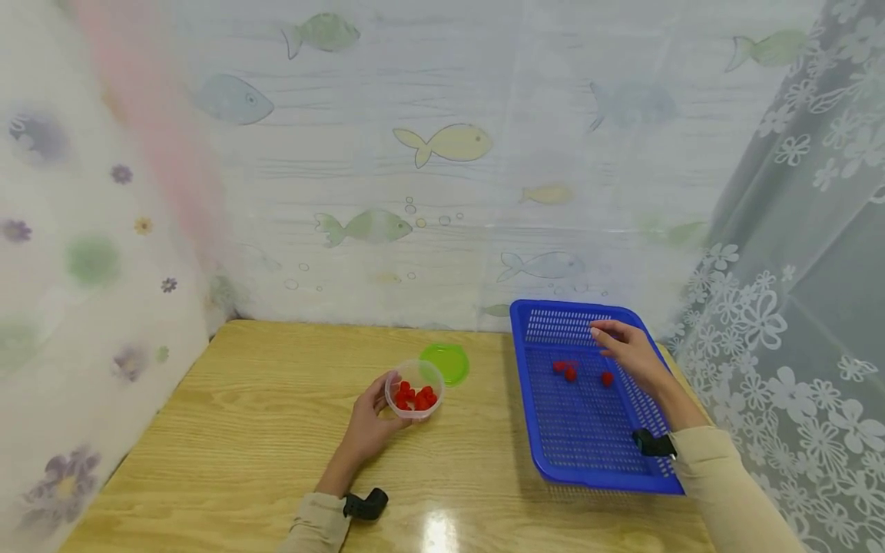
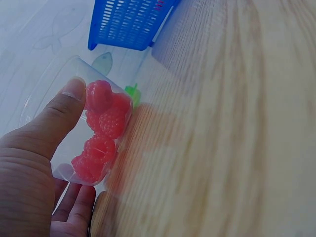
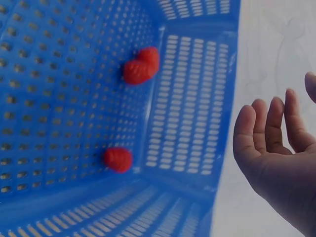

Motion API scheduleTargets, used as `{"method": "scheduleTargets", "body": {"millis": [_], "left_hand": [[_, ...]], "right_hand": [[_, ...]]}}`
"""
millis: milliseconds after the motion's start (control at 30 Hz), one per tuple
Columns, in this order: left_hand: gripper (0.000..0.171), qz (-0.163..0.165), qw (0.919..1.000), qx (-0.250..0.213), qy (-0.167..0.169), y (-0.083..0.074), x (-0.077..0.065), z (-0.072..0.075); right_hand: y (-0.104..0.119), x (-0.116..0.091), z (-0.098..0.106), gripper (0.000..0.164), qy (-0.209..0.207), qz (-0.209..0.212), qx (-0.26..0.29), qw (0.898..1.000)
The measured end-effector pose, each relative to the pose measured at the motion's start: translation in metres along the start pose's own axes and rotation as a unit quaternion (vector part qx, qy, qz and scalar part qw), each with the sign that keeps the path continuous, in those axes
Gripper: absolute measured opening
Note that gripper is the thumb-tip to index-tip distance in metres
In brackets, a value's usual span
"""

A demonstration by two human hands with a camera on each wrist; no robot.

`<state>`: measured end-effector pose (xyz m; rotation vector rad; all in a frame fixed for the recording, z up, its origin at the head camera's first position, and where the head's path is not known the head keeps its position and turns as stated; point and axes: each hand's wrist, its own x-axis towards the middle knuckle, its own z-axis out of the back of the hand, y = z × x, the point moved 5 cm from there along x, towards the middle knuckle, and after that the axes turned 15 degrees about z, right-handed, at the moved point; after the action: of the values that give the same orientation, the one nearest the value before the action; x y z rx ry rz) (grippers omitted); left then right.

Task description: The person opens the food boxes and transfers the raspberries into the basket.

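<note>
My left hand (image 1: 369,426) grips a clear plastic container (image 1: 415,415), thumb on one side and fingers round the other. Several red raspberries (image 2: 106,116) lie in the bottom of it, pressed against the clear wall in the left wrist view. Over the far right part of a blue basket (image 1: 522,399) is my right hand (image 1: 629,357), its fingers loosely bent with nothing between them. On the basket floor are a few more raspberries: two close together (image 3: 140,65) and one apart (image 3: 117,159).
A bright green lid (image 1: 452,365) lies on the wooden table (image 1: 263,415), just behind the container. The blue basket, with slotted sides, takes up the table's right side. Behind stands a fish-patterned curtain (image 1: 442,253); a flowered sheer curtain (image 1: 781,369) hangs at right.
</note>
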<state>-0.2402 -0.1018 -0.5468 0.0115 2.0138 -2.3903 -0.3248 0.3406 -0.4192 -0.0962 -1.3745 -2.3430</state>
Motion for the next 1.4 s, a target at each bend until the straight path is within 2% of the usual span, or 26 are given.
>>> {"method": "scheduleTargets", "body": {"millis": [267, 667, 767, 933, 1100, 1400], "left_hand": [[0.085, -0.007, 0.9999, 0.007, -0.005, -0.003, -0.001, 0.001], [0.084, -0.003, 0.9999, 0.011, -0.003, -0.005, -0.002, -0.001], [0.084, 0.002, 0.9999, 0.010, 0.002, -0.003, -0.001, -0.002], [0.084, 0.003, 0.9999, 0.010, 0.005, -0.002, 0.000, -0.002], [0.085, -0.008, 0.9999, 0.011, 0.001, -0.002, 0.000, 0.000], [0.082, -0.026, 0.9995, 0.015, -0.005, -0.003, 0.001, -0.001]], "right_hand": [[0.045, 0.001, -0.017, 0.048, 0.015, 0.066, 0.023, 0.997], [0.122, -0.017, -0.061, 0.028, 0.023, 0.154, 0.080, 0.985], [0.140, -0.023, -0.075, 0.023, 0.021, 0.185, 0.087, 0.979], [0.162, -0.033, -0.100, 0.019, 0.023, 0.226, 0.064, 0.972], [0.168, -0.037, -0.125, 0.019, 0.017, 0.223, 0.032, 0.974], [0.157, -0.031, -0.188, 0.019, 0.038, 0.171, 0.013, 0.984]]}}
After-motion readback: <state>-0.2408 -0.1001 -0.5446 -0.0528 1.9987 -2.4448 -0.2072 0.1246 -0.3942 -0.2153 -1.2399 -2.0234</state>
